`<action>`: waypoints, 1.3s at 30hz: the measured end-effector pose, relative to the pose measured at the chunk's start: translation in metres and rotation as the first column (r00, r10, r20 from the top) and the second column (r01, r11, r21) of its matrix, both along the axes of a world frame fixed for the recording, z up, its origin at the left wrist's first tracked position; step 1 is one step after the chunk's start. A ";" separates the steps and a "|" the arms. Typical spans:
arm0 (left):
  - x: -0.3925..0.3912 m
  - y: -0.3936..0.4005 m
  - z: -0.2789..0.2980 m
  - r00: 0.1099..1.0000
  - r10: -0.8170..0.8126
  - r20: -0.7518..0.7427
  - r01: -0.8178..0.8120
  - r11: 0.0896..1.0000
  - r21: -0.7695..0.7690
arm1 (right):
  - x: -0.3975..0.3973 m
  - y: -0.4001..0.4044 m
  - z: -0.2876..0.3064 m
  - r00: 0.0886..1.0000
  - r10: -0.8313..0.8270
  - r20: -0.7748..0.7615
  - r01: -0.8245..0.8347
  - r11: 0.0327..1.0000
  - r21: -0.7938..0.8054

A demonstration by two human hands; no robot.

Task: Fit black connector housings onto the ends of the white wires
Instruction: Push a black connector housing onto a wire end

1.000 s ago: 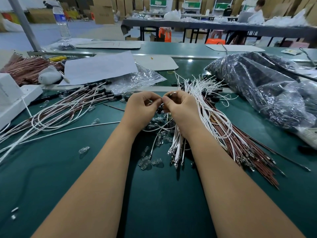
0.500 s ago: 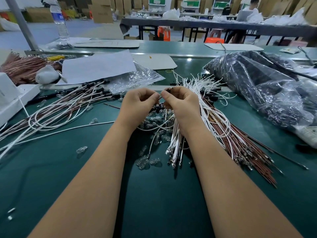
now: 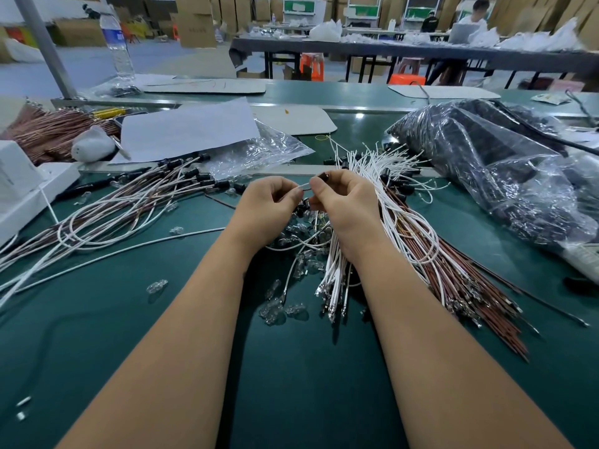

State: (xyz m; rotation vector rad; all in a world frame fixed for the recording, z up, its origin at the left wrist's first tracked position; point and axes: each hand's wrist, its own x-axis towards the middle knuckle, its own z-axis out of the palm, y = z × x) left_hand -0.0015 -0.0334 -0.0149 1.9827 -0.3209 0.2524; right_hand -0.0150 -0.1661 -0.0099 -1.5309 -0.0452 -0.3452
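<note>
Hands meet above a green work mat (image 3: 291,367), fingertips nearly touching. Left hand (image 3: 269,209) has fingers curled, thumb and forefinger pinching a white wire (image 3: 299,187) near its end. Right hand (image 3: 343,202) has fingers curled too, pinching a small black connector housing (image 3: 324,175) at the wire's tip; whether the housing is fully seated on the wire cannot be told.

Directly under both hands: a scatter of small clear plastic pieces (image 3: 285,311) mixed with loose black housings (image 3: 301,207). Under and beyond the right hand, a fanned bundle of white wires (image 3: 382,176), metal terminals pointing toward the person. Just right of that bundle, touching it, a sheaf of reddish-brown wires (image 3: 470,280). Further right, a large clear plastic bag of dark parts (image 3: 486,163).

Left of the left hand: a loose pile of looped white and brown wires with black housings on the far ends (image 3: 129,205). Beyond that, a white sheet of paper (image 3: 184,128) partly over a crumpled clear bag (image 3: 259,153). Far left, a white box (image 3: 19,186). Water bottle (image 3: 117,43) well beyond, upright.
</note>
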 end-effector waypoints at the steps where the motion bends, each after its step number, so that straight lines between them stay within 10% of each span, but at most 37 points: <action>1: 0.000 0.000 0.000 1.000 0.003 -0.004 -0.003 0.999 -0.034 | 0.000 0.000 0.000 1.000 -0.008 0.006 0.008 1.000 -0.010; 39: -0.003 -0.009 -0.002 1.000 -0.006 -0.005 0.005 0.999 -0.054 | 0.005 0.003 -0.006 1.000 -0.010 -0.015 0.007 0.986 -0.169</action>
